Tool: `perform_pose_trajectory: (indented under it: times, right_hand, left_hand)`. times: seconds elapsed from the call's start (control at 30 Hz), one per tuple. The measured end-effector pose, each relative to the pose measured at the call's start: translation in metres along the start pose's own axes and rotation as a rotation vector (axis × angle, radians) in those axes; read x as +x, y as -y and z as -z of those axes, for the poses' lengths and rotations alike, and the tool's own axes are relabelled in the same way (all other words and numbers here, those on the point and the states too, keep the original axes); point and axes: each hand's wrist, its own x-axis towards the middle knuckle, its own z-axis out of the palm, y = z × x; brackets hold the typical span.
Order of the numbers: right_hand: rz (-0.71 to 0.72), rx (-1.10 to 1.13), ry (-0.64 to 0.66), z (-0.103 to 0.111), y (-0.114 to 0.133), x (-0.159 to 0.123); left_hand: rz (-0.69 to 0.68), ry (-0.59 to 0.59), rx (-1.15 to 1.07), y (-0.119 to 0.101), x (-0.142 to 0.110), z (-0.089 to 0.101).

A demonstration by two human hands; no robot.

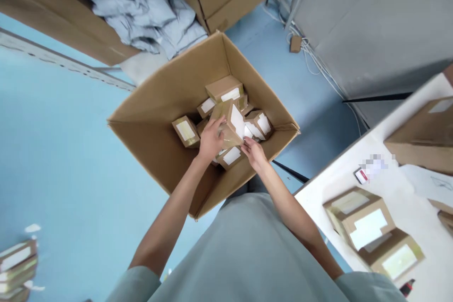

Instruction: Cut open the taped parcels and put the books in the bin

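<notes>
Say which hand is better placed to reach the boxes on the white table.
The right hand, probably: the white table and its boxes are on that side, while the left hand is farther away. Both touch a small carton.

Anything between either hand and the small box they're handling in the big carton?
Nothing visible: the left hand touches the small box on its left side, the right hand at its near right corner. Other boxes lie around it in the big carton, none between it and the hands.
</notes>
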Motion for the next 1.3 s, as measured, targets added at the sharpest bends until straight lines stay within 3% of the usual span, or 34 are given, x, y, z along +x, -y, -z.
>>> perform_pose_trajectory:
  times: [0.1, 0.2, 0.3, 0.4, 0.53, 0.67, 0.8, 0.9, 1.0, 1.1, 1.2, 1.3]
  right_hand:
    - [0.125, 0.021, 0.16, 0.037, 0.009, -0.076]
    - [0.308, 0.019, 0.197, 0.08, 0.017, -0.149]
    - [0.456, -0.014, 0.114, 0.129, 0.023, -0.21]
    - [0.562, -0.041, -0.032, 0.182, 0.022, -0.257]
    - [0.719, -0.039, -0.274, 0.254, 0.005, -0.301]
    - [0.86, -0.045, -0.63, 0.327, -0.021, -0.334]
    - [0.889, -0.093, -0.994, 0.417, -0.055, -0.363]
    - [0.846, -0.12, -1.157, 0.494, -0.087, -0.384]
    - [0.766, -0.121, -1.225, 0.57, -0.121, -0.4]
    - [0.678, -0.104, -1.194, 0.631, -0.15, -0.399]
    - [0.619, -0.083, -1.106, 0.671, -0.168, -0.379]
    - [0.582, -0.088, -1.019, 0.692, -0.174, -0.348]
  left_hand:
    - [-0.143, -0.03, 0.022, -0.057, -0.046, 0.042]
    - [-0.286, -0.059, 0.02, -0.112, -0.079, 0.064]
    - [-0.48, -0.033, -0.053, -0.166, -0.097, 0.063]
    - [-0.7, 0.044, -0.138, -0.221, -0.11, 0.04]
    - [-0.942, 0.157, -0.277, -0.294, -0.14, -0.007]
    - [-1.221, 0.345, -0.425, -0.363, -0.188, -0.065]
    - [-1.398, 0.581, -0.485, -0.428, -0.254, -0.14]
    - [-1.457, 0.749, -0.471, -0.47, -0.314, -0.203]
    - [-1.51, 0.859, -0.418, -0.501, -0.376, -0.266]
    - [-1.566, 0.946, -0.278, -0.518, -0.427, -0.323]
    - [-1.594, 1.015, -0.071, -0.525, -0.457, -0.37]
    - [-1.523, 1.071, 0.133, -0.525, -0.466, -0.404]
